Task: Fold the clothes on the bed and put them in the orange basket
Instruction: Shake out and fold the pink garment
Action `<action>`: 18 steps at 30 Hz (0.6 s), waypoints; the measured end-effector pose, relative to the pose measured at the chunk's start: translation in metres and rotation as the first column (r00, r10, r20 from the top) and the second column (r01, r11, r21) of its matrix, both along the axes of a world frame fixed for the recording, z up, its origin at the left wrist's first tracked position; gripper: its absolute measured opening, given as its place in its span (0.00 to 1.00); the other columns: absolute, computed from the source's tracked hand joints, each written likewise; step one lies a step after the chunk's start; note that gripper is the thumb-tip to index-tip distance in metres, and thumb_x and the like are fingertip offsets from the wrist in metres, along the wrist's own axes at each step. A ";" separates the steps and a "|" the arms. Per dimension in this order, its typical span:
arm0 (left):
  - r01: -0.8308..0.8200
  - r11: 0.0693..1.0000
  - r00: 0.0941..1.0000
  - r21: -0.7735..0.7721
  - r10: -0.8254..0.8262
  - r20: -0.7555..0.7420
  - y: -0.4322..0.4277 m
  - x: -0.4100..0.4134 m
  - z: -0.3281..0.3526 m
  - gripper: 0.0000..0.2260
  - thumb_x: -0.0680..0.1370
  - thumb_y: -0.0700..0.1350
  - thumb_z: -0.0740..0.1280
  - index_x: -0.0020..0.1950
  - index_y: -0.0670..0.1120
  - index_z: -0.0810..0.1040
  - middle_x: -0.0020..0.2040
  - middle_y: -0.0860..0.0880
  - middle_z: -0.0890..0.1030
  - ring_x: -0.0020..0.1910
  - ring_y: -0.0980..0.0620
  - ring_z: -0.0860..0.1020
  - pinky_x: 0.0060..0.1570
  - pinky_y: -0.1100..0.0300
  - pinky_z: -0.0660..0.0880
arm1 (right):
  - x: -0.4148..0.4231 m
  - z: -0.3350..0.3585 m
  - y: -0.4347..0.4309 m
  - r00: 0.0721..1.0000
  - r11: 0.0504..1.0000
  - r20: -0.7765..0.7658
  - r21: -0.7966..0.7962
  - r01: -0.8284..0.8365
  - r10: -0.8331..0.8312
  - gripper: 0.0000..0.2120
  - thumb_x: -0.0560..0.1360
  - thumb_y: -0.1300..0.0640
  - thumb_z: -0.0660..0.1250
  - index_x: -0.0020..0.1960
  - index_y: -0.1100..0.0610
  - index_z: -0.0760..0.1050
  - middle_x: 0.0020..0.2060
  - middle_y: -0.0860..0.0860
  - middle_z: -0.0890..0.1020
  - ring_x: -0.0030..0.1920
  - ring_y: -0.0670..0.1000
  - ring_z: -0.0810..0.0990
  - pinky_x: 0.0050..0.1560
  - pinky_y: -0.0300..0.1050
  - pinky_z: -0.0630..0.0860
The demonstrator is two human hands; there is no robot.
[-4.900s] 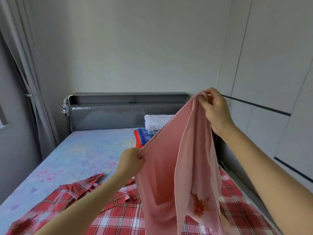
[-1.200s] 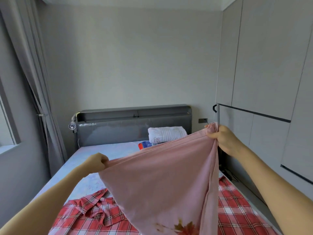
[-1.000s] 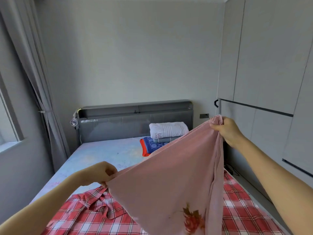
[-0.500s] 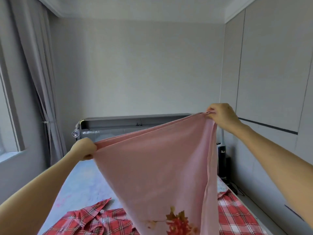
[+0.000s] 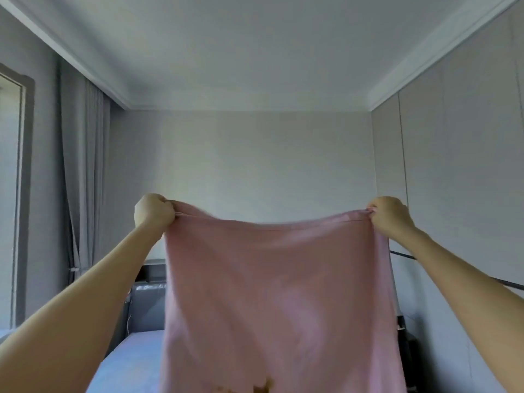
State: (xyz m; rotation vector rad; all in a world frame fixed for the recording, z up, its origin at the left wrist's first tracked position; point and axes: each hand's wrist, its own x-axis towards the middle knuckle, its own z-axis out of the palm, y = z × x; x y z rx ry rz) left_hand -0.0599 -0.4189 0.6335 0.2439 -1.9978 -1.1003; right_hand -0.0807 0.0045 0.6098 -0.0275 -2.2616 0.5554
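Note:
A pink garment (image 5: 272, 302) hangs stretched wide in front of me, blurred, with a dark leaf print at its bottom edge. My left hand (image 5: 153, 211) is clenched on its upper left corner. My right hand (image 5: 390, 215) grips the upper right corner at about the same height. Both arms reach forward and up. The garment hides most of the bed (image 5: 133, 361). The orange basket and the red plaid shirt are out of view.
A grey padded headboard (image 5: 147, 307) shows left of the cloth. Grey curtains (image 5: 82, 194) hang by the window at left. Wardrobe panels (image 5: 459, 194) line the right wall, and a dark object (image 5: 407, 353) stands below them.
Both hands have risen and moved apart, pulling the pink garment flat and level. The view has tilted up toward the ceiling, so the plaid shirt and folded pile have dropped out of sight.

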 end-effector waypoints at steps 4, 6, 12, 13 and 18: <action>-0.041 0.989 0.998 0.145 0.048 -0.046 -0.025 -0.030 -0.008 0.14 0.72 0.31 0.56 0.28 0.41 0.67 0.26 0.43 0.69 0.35 0.44 0.72 0.34 0.57 0.69 | -0.027 -0.008 -0.010 0.982 0.991 -0.135 -0.057 0.124 -0.131 0.12 0.74 0.68 0.59 0.52 0.60 0.80 0.48 0.61 0.81 0.49 0.62 0.78 0.41 0.42 0.66; 0.060 0.946 0.997 0.317 -0.043 -0.062 -0.033 -0.046 -0.006 0.14 0.73 0.28 0.56 0.29 0.41 0.66 0.23 0.44 0.70 0.32 0.47 0.74 0.29 0.59 0.69 | -0.038 -0.005 -0.020 0.969 0.985 -0.179 0.018 0.173 -0.167 0.13 0.75 0.65 0.60 0.53 0.57 0.79 0.49 0.59 0.81 0.49 0.61 0.78 0.41 0.42 0.65; 0.323 0.676 0.945 0.663 -0.185 -0.271 -0.043 -0.095 0.003 0.13 0.72 0.23 0.58 0.32 0.38 0.70 0.20 0.44 0.74 0.14 0.52 0.73 0.15 0.64 0.72 | -0.091 0.020 -0.035 0.994 0.954 -0.099 -0.288 -0.081 0.054 0.11 0.77 0.66 0.54 0.47 0.54 0.73 0.41 0.58 0.79 0.32 0.57 0.80 0.30 0.44 0.77; 0.318 0.674 0.948 0.667 -0.212 -0.238 -0.045 -0.105 -0.001 0.13 0.73 0.23 0.58 0.34 0.37 0.71 0.27 0.42 0.75 0.15 0.51 0.74 0.15 0.63 0.71 | -0.102 0.020 -0.038 0.991 0.905 -0.087 -0.406 -0.126 0.099 0.11 0.78 0.67 0.53 0.47 0.55 0.72 0.40 0.57 0.78 0.28 0.57 0.80 0.25 0.44 0.78; 0.213 0.694 0.841 0.688 -0.489 0.232 -0.058 -0.173 -0.065 0.07 0.77 0.26 0.57 0.40 0.31 0.70 0.33 0.41 0.72 0.13 0.48 0.72 0.12 0.61 0.69 | -0.205 -0.044 -0.044 0.895 0.875 0.416 -0.479 0.064 0.162 0.08 0.74 0.72 0.57 0.44 0.66 0.74 0.33 0.62 0.79 0.33 0.61 0.83 0.27 0.50 0.80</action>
